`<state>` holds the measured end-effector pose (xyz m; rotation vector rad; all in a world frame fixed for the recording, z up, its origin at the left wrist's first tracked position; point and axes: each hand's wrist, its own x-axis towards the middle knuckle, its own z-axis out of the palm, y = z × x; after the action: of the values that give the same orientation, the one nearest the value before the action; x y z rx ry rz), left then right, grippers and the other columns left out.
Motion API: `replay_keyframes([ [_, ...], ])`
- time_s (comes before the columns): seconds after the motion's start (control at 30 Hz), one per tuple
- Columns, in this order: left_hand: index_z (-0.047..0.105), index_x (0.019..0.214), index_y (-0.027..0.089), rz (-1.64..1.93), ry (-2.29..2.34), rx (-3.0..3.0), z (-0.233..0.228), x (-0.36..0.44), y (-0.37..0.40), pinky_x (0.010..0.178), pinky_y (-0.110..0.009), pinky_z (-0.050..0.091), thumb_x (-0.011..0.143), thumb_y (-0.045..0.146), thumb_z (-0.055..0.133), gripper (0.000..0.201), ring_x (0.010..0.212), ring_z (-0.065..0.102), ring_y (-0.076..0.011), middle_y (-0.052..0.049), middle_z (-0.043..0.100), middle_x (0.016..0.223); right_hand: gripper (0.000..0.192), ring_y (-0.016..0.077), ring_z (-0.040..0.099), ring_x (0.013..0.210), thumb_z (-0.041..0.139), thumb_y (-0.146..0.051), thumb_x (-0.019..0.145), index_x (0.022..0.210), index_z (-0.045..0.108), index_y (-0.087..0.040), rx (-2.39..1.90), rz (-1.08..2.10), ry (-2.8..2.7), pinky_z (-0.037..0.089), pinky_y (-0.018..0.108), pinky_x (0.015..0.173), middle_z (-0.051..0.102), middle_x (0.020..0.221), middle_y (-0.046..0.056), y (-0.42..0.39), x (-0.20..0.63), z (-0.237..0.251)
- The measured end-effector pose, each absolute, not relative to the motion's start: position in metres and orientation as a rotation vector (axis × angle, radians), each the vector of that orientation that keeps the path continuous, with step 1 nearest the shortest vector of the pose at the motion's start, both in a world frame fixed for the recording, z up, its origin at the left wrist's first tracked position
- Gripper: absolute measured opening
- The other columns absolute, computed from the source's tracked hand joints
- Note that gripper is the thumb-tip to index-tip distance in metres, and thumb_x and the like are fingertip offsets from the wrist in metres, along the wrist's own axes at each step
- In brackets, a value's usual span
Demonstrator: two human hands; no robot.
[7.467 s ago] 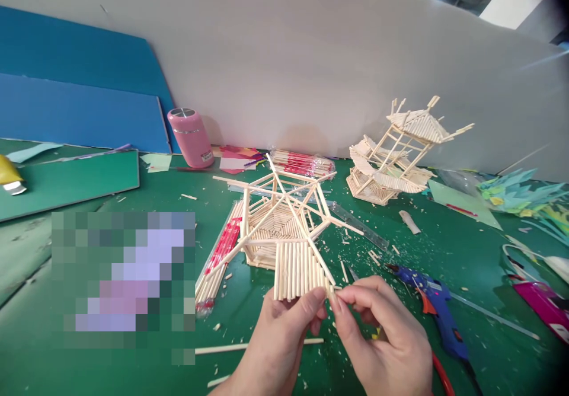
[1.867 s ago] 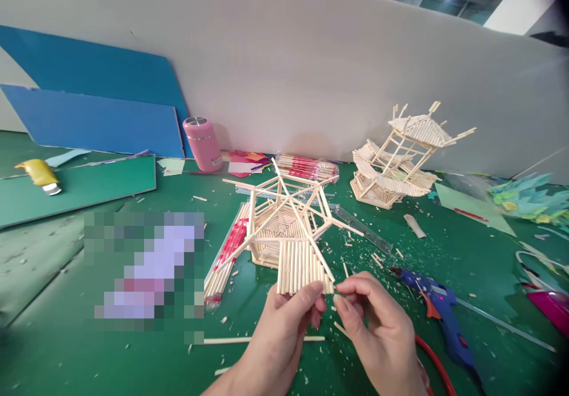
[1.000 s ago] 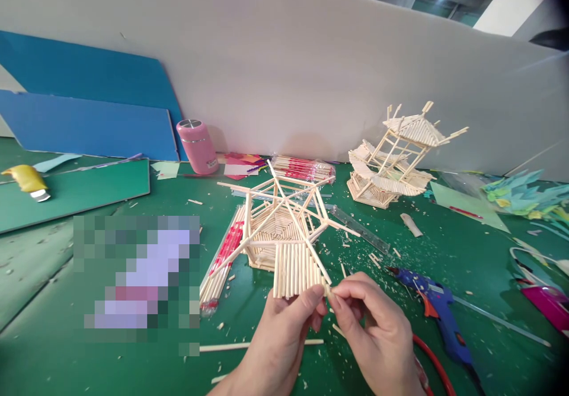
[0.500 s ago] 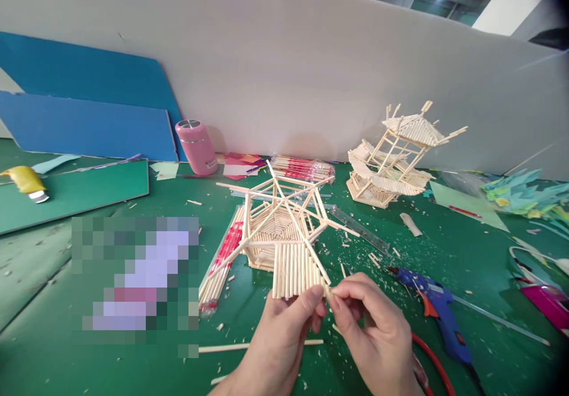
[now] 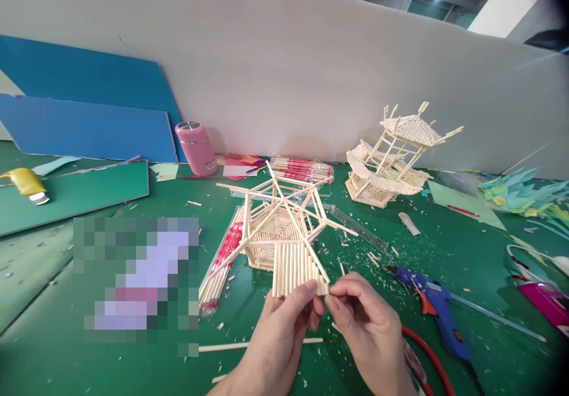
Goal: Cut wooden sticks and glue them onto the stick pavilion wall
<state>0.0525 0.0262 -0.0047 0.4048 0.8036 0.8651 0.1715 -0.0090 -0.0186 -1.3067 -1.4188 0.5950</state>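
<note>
Green felt covers the worktable point(image 5: 66, 348), littered with wood chips. Nearest, the left hand point(image 5: 278, 339) pinches the lower edge of a flat panel of pale wooden sticks point(image 5: 297, 268), part of a hexagonal stick frame point(image 5: 278, 227) standing on the table. The right hand point(image 5: 371, 334) closes thumb and forefinger on the panel's right corner, just beside the left fingertips. To the right lies a blue glue gun point(image 5: 433, 307). Farther back stand a small stick pavilion model point(image 5: 393, 156) and a pink metal-lidded cup point(image 5: 194, 147), near the white wall point(image 5: 288, 58).
</note>
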Motion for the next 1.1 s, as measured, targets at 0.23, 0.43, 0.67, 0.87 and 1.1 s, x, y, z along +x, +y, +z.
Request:
replay_keyframes([
  [0.23, 0.061, 0.053, 0.013, 0.861, 0.847, 0.401, -0.0048, 0.0544, 0.0274, 0.054, -0.025, 0.036, 0.064, 0.033, 0.072, 0.026, 0.054, 0.044, -0.0119, -0.001, 0.054, 0.052, 0.01, 0.0106, 0.05, 0.054, 0.055, -0.016, 0.083, 0.075, 0.057, -0.021, -1.286, 0.575, -1.421, 0.04, 0.02, 0.045, 0.051, 0.067, -0.002, -0.0057, 0.1705, -0.0178],
  [0.43, 0.059, 0.052, 0.014, 0.878, 0.835, 0.412, -0.004, 0.0544, 0.026, 0.054, -0.025, 0.036, 0.065, 0.034, 0.072, 0.027, 0.054, 0.043, -0.0115, 0.0, 0.053, 0.051, 0.012, 0.0104, 0.052, 0.054, 0.054, -0.015, 0.083, 0.072, 0.057, -0.02, -1.282, 0.581, -1.421, 0.042, 0.019, 0.045, 0.052, 0.066, -0.002, -0.0055, 0.17, -0.0144],
  [0.67, 0.06, 0.054, 0.015, 0.875, 0.827, 0.411, -0.0033, 0.0542, 0.0272, 0.054, -0.024, 0.036, 0.065, 0.033, 0.072, 0.025, 0.054, 0.043, -0.0116, 0.001, 0.053, 0.052, 0.013, 0.0103, 0.051, 0.053, 0.054, -0.017, 0.083, 0.071, 0.057, -0.02, -1.316, 0.564, -1.431, 0.04, 0.02, 0.044, 0.052, 0.065, -0.002, -0.005, 0.1696, -0.012],
  [0.87, 0.059, 0.052, 0.014, 0.883, 0.826, 0.428, -0.0016, 0.0536, 0.025, 0.055, -0.024, 0.036, 0.066, 0.032, 0.072, 0.026, 0.054, 0.043, -0.0116, 0.0, 0.053, 0.052, 0.014, 0.009, 0.049, 0.052, 0.054, -0.017, 0.083, 0.07, 0.056, -0.02, -1.321, 0.577, -1.437, 0.039, 0.018, 0.043, 0.051, 0.065, -0.003, -0.0048, 0.1694, -0.0104],
  [1.1, 0.06, 0.052, 0.013, 0.884, 0.837, 0.425, -0.0034, 0.0526, 0.0259, 0.054, -0.024, 0.036, 0.064, 0.032, 0.072, 0.026, 0.054, 0.043, -0.0115, 0.0, 0.053, 0.051, 0.013, 0.0095, 0.047, 0.051, 0.054, -0.018, 0.083, 0.07, 0.056, -0.02, -1.33, 0.633, -1.415, 0.037, 0.019, 0.044, 0.05, 0.065, -0.002, -0.0051, 0.1702, -0.0105],
])
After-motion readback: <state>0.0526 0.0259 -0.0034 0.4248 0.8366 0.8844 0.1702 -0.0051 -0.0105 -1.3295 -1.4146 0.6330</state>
